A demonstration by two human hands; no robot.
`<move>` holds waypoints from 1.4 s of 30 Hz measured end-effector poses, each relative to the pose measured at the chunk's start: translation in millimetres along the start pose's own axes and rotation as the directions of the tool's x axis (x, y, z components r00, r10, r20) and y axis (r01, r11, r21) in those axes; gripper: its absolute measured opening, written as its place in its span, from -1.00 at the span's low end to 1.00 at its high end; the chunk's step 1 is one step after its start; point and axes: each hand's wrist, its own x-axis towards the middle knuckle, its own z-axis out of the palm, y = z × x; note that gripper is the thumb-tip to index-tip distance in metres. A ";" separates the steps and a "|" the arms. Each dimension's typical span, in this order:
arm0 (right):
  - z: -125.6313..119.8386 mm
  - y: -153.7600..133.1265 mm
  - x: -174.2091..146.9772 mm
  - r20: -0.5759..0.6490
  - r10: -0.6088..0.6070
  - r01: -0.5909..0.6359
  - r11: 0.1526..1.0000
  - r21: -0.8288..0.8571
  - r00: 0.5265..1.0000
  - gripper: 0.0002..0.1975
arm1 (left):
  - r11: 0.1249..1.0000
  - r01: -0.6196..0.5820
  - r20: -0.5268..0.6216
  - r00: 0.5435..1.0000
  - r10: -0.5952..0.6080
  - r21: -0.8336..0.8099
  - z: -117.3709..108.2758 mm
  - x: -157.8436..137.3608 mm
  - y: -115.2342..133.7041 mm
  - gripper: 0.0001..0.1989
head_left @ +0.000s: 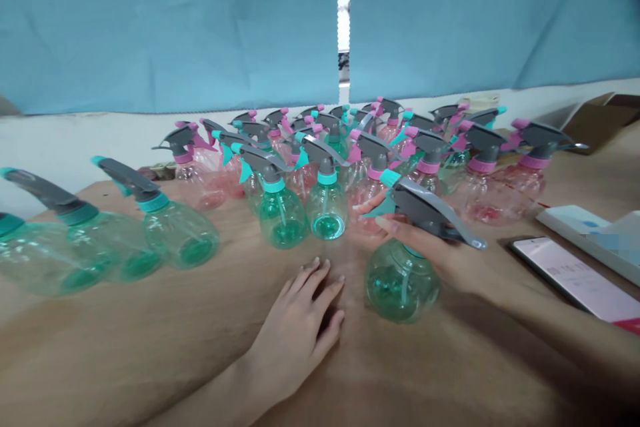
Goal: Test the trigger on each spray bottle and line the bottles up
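Note:
My right hand (445,257) grips a clear green spray bottle (403,283) around the neck, just under its grey and teal trigger head. The bottle is upright near the middle of the table, its thin dip tube showing inside. Palm down on the wooden table, my left hand (300,317) lies with its fingers loosely stretched and holds nothing. Ahead of it stand a green spray bottle (283,217) and a paler green spray bottle (327,210), at the front of a group of several green and pink ones.
On the left, several green spray bottles (181,233) stand in a row. A phone (580,277) lies at the right beside a white box (593,230). Farther back is a brown cardboard box (600,121). Blue curtains (170,27) hang behind the table (165,333).

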 end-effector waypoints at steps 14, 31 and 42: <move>-6.4 5.2 -0.2 0.082 -0.025 0.027 0.999 -0.025 0.996 -0.81 | 1.000 -0.010 0.004 1.000 0.010 0.014 0.1 0.7 -2.2 -0.64; -1.8 12.5 -0.3 0.095 -0.016 0.009 0.997 0.075 0.995 -0.81 | 0.999 -0.002 0.043 0.999 0.000 0.035 -1.0 0.2 -3.0 -0.63; 5.5 14.2 1.9 0.048 -0.018 0.008 0.978 0.208 0.999 -0.74 | 0.999 -0.001 0.047 0.999 -0.001 0.035 -1.3 1.5 -2.7 -0.63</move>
